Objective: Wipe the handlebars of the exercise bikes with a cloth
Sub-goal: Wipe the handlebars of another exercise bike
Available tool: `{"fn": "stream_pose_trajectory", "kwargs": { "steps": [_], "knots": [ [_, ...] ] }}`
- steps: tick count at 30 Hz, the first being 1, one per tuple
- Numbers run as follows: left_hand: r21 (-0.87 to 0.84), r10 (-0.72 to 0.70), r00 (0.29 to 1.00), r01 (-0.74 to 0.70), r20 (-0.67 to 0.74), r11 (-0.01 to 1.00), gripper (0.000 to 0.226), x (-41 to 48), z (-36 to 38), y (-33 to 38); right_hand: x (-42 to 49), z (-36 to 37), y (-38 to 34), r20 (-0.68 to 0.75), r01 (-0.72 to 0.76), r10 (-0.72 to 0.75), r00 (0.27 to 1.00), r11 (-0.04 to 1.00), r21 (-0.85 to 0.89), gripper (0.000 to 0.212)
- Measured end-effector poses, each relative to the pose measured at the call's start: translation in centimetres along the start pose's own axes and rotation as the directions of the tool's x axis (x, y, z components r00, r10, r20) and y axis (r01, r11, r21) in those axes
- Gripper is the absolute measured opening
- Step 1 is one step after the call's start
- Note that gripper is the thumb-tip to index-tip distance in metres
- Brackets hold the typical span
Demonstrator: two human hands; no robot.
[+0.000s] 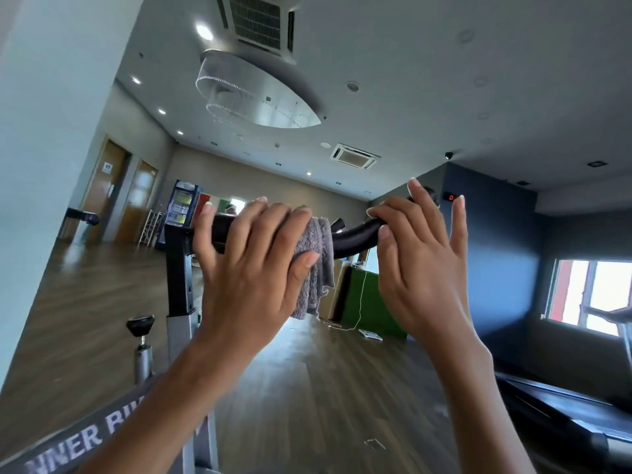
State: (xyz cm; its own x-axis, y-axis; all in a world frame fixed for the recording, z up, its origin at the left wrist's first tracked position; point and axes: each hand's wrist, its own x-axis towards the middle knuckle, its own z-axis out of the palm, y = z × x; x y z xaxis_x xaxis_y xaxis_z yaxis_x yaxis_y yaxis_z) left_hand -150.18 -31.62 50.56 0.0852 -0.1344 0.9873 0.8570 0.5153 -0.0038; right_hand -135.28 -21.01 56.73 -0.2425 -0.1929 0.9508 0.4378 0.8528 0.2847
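fingers [270, 234] of left hand [249, 275] wrapped round one cloth [323, 254], right hand [420, 268] half-open, pinching one handlebar [355, 236]

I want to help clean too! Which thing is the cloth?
Find the black handlebar across the middle of the view. The cloth hangs over it, held by the left hand. It is the only grey, fuzzy thing there.

The bike frame [85, 439] reads "NNER BI"; a wall display [451, 197] glows red, unreadable.

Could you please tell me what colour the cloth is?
The cloth is grey with a fuzzy texture; the head view shows it best.
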Motion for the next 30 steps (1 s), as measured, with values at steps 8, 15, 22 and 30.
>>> {"fn": "stream_pose_trajectory", "kwargs": {
  "steps": [8,15,22,30],
  "knots": [
    [0.054,0.071,0.985,-0.064,-0.155,0.996,0.050,-1.5,4.0,3.6,0.0,0.3,-0.2,-0.003,0.040,-0.040,0.999,0.993,0.112,0.042],
    [-0.016,-0.038,0.990,0.036,-0.134,0.999,0.046,-1.5,2.3,1.4,0.2,-0.2,-0.1,0.017,0.006,-0.010,1.000,0.977,0.215,0.041],
    [-0.149,-0.255,0.967,0.249,-0.021,0.957,0.052,-0.7,-0.2,5.5,-0.1,-0.4,-0.6,0.027,-0.017,0.011,1.000,0.972,0.236,0.043],
    [-0.170,-0.177,0.939,0.131,-0.295,0.977,0.045,0.3,5.0,6.5,0.0,-0.2,-0.5,0.011,-0.020,0.018,1.000,0.971,0.240,0.042]
  ]
}}
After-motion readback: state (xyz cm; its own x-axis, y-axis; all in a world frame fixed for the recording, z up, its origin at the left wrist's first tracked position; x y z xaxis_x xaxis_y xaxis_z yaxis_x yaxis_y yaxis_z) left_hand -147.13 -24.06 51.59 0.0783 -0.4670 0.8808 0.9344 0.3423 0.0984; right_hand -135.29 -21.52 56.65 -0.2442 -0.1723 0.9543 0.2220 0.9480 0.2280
